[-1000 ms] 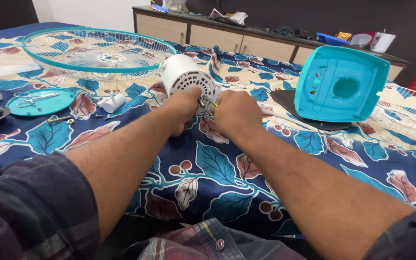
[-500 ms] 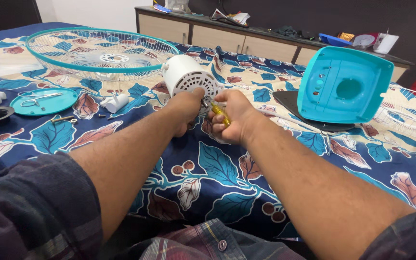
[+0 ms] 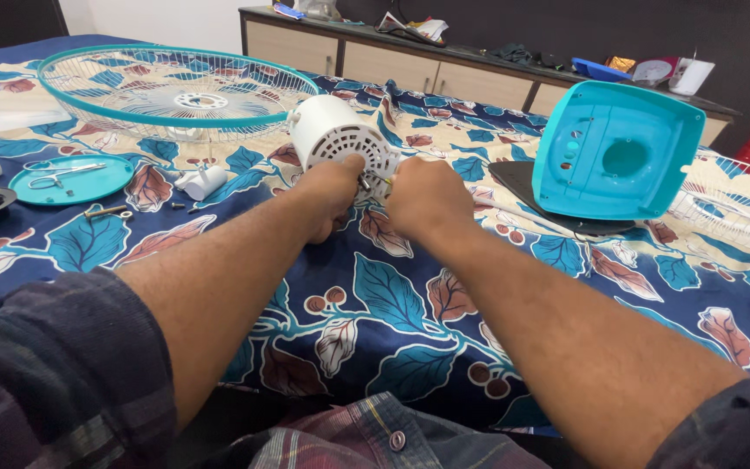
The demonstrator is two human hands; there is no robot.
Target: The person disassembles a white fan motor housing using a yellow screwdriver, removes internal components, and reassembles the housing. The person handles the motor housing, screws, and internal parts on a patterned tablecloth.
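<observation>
Left hand (image 3: 333, 193) and right hand (image 3: 425, 196) meeting at white vented fan motor housing (image 3: 338, 136) on leaf-print bedsheet (image 3: 392, 304), each grip pinching small parts at its rear, turquoise fan casing (image 3: 615, 152) right, wire fan guard (image 3: 175, 91) behind.

Navy cloth (image 3: 375, 295) fills the middle of the frame, printed with teal, cream and rust-brown leaves and small berries. Centre top, a white motor housing (image 3: 336, 135), slotted all over. Upper left, a fan grille (image 3: 175, 87), white wire with a teal rim. Far left, a teal round plate (image 3: 71, 180). Upper right, a bright teal fan casing (image 3: 618, 152) on a black base (image 3: 566, 217). Bottom corners, dark plaid sleeves (image 3: 54, 382).
</observation>
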